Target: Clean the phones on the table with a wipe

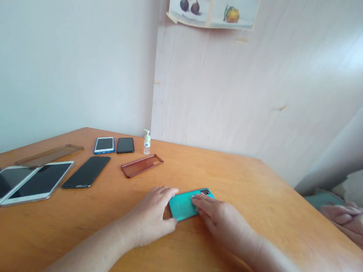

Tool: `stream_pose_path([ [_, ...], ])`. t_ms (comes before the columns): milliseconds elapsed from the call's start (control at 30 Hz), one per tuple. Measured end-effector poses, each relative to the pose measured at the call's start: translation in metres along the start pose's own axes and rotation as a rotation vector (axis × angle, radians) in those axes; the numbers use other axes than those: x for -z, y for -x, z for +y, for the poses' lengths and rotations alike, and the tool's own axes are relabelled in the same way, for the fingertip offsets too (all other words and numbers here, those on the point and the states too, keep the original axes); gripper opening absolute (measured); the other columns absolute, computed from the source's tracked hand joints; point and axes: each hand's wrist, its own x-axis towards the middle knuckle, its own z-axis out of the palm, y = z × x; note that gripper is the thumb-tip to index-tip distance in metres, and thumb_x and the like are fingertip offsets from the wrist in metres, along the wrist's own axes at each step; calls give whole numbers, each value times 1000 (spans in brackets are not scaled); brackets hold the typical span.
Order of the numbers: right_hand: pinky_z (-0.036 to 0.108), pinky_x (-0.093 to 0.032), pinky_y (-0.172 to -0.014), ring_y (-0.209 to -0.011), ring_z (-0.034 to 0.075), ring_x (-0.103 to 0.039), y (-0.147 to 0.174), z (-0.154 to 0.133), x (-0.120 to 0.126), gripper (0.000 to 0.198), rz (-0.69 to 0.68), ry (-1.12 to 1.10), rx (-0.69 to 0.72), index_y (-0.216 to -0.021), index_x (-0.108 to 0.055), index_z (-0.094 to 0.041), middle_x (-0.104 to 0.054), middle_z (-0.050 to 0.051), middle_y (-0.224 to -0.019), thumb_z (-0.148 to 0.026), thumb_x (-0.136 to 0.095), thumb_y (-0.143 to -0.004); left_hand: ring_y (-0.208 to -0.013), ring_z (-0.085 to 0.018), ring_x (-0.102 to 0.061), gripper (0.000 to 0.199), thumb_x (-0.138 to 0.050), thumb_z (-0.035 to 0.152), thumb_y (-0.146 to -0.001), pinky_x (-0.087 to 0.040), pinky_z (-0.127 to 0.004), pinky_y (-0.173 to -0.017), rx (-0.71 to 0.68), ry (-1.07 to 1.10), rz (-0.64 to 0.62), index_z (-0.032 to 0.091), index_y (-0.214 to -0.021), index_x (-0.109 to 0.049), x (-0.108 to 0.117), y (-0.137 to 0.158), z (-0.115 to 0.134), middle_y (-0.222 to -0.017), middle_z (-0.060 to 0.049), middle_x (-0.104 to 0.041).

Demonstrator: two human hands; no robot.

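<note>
A teal smartphone (pixel 182 205) lies back side up on the wooden table, its camera block at the upper right corner. My left hand (pixel 150 215) grips its left end, thumb at the near edge and fingers at the far edge. The fingers of my right hand (pixel 220 218) are pressed together on the phone's back near the camera. Small pale spots show at those fingertips; whether they are nails or something held beneath I cannot make out. Beyond the phone lies a reddish clear phone case (pixel 141 166).
Left on the table (pixel 243 183) are a black phone (pixel 87 172), white tablets (pixel 39 181) and a brownish clear case (pixel 49 156). Further back stand a pump bottle (pixel 147 144), a blue-edged phone (pixel 104 145) and a dark phone (pixel 126 145). Crumpled fabric (pixel 351 220) lies beyond the right edge.
</note>
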Motion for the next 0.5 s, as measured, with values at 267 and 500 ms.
stream_pose_path([
  [267, 30, -52, -76, -88, 22, -69, -19, 75, 5, 29, 236, -78, -335, -103, -72, -20, -75, 5, -96, -32, -47, -94, -117, -25, -55, 45, -63, 17, -74, -43, -39, -105, -17, 5, -29, 23, -119, -59, 7, 1, 4, -124, -7, -59],
  [500, 27, -46, -78, -92, 20, -64, -33, 71, -3, 22, 226, -116, -322, -94, -72, -20, -72, 6, -99, -24, -52, -89, -117, -29, -55, 42, -65, 25, -79, -44, -45, -102, 8, -45, -25, 22, -121, -59, 5, -1, 5, -123, -9, -62],
])
